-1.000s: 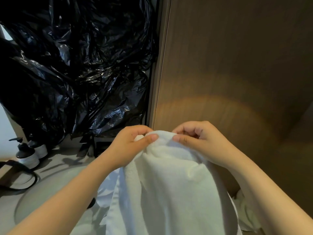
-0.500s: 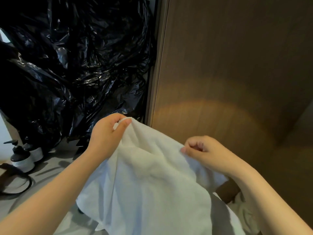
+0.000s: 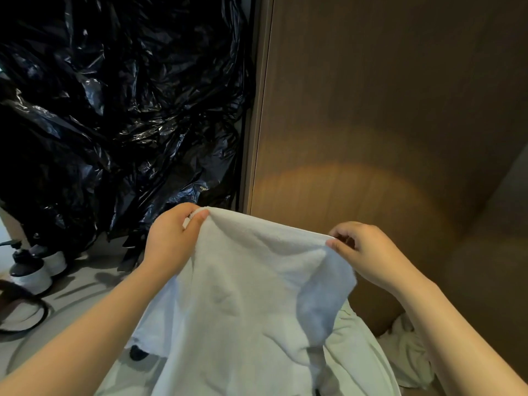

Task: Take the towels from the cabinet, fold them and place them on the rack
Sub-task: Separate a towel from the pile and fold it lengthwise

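Both hands hold a white towel (image 3: pixel 251 295) up by its top edge, spread between them, in front of a brown wooden panel (image 3: pixel 385 124). Left hand (image 3: pixel 171 238) pinches the left corner, thumb on the near side, fingers curled behind the cloth. Right hand (image 3: pixel 368 250) pinches the right end of the edge between thumb and curled fingers. Top edge sags a little between the two grips; the rest of the towel hangs down toward the near edge of view, right side folded under into a shadowed flap. More white cloth (image 3: pixel 408 355) lies crumpled low at near right, beside the right forearm. Far left: crinkled black plastic sheet (image 3: pixel 114 110) covering the wall area. Below it on a grey counter (image 3: pixel 83 284), two pump bottles (image 3: pixel 31 270) at far left, just beside each other, and a dark cable loop (image 3: pixel 25 315) near them.
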`<state>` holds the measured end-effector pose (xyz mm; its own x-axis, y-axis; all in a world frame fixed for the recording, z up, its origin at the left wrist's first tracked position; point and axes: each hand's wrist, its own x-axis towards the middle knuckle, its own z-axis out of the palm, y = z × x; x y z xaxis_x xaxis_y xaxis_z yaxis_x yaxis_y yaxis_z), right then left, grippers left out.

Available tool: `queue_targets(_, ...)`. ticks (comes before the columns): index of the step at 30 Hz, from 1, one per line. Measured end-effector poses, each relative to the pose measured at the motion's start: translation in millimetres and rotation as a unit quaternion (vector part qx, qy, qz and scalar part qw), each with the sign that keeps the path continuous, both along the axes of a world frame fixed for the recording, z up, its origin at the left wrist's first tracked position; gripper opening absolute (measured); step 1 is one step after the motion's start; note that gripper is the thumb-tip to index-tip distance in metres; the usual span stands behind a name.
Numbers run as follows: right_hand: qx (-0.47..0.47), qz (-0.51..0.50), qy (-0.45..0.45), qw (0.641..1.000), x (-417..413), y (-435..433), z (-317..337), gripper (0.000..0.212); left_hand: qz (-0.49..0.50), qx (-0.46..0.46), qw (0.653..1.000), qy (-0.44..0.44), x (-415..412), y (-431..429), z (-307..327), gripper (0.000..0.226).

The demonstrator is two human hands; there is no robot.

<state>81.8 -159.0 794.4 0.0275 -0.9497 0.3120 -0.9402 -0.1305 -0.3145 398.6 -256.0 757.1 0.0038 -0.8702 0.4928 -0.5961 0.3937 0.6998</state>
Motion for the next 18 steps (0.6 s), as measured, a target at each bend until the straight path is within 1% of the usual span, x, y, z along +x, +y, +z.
queue_targets(8,-0.016,-0.008,-0.064,0.998,-11.8,10.5,-19.0,0.017,0.017,0.000,1.000,-0.012,3.4,0.3,-2.2,0.020)
queue_targets(10,-0.027,0.010,-0.141,0.990,-7.4,14.2,-18.7,0.016,0.012,0.004,1.000,-0.008,0.0,3.0,-1.4,0.020)
queue_targets(12,-0.049,0.046,-0.242,0.968,1.3,19.2,-11.4,0.019,0.003,0.002,1.000,-0.006,-5.4,5.6,2.8,0.020)
queue_targets(13,-0.063,0.063,-0.276,0.957,6.4,22.3,-5.7,0.021,-0.001,-0.003,1.000,-0.004,-8.6,7.2,6.3,0.020)
queue_targets(16,-0.096,0.109,-0.329,0.933,21.1,28.5,11.9,0.022,-0.004,-0.028,0.999,0.020,-19.4,12.0,19.6,0.021)
queue_targets(18,-0.098,0.114,-0.335,0.930,29.3,27.6,16.5,0.022,-0.004,-0.038,0.999,0.038,-28.2,14.7,25.0,0.021)
